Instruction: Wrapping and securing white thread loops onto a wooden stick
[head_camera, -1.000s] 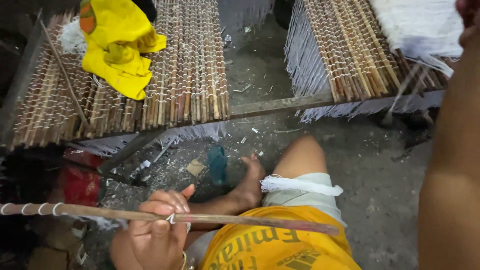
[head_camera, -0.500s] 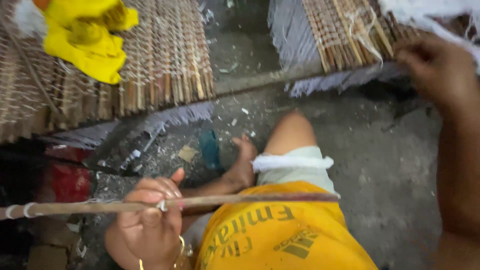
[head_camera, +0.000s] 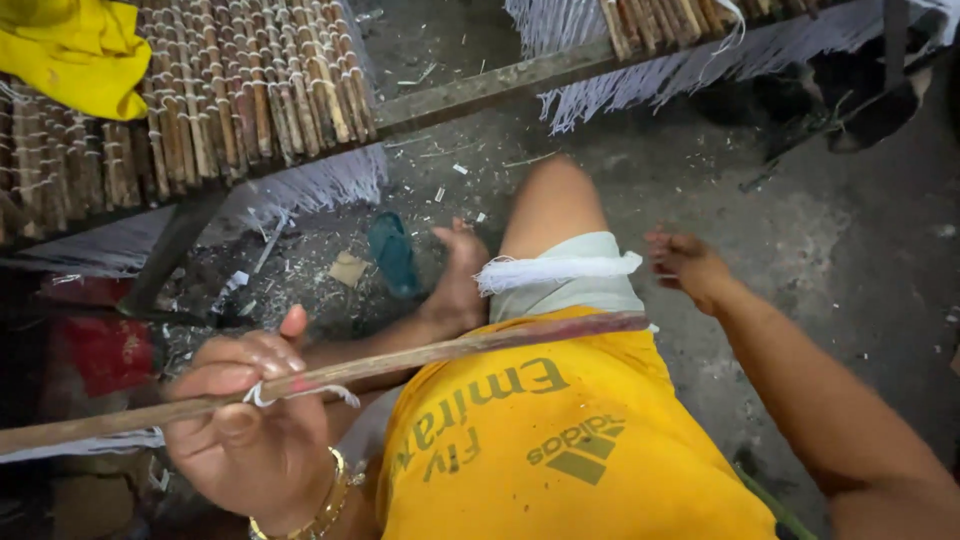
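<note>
**Brown wooden stick held across the lap, seen from above**

Brown and slender, the wooden stick (head_camera: 400, 368) runs from the lower left edge of the view up to the right, ending over the person's yellow shirt (head_camera: 560, 440) just below the knee. A loop of white thread (head_camera: 300, 392) is wound about it where the left hand (head_camera: 250, 420) closes round it, thumb raised above the shaft; a gold bangle (head_camera: 325, 500) sits on that wrist. The right hand (head_camera: 690, 268) hangs beside the bent knee, fingers loosely curled, holding nothing that can be made out. A bundle of white fringe (head_camera: 555, 272) lies across the pale shorts (head_camera: 565, 295).

Open floor lies to the right of the knee; on the left the stick's end passes close to a red object (head_camera: 110, 350) under the frame. Ahead, a mat of bound reed sticks (head_camera: 230, 90) rests on a wooden beam (head_camera: 480, 90), white threads hanging from its edge, a yellow cloth (head_camera: 75, 55) on top. A second mat (head_camera: 680, 20) lies at upper right.

Grey concrete floor (head_camera: 820, 230) is littered with chips and thread scraps; a teal sandal (head_camera: 392, 255) lies near the bare foot (head_camera: 455, 280).
</note>
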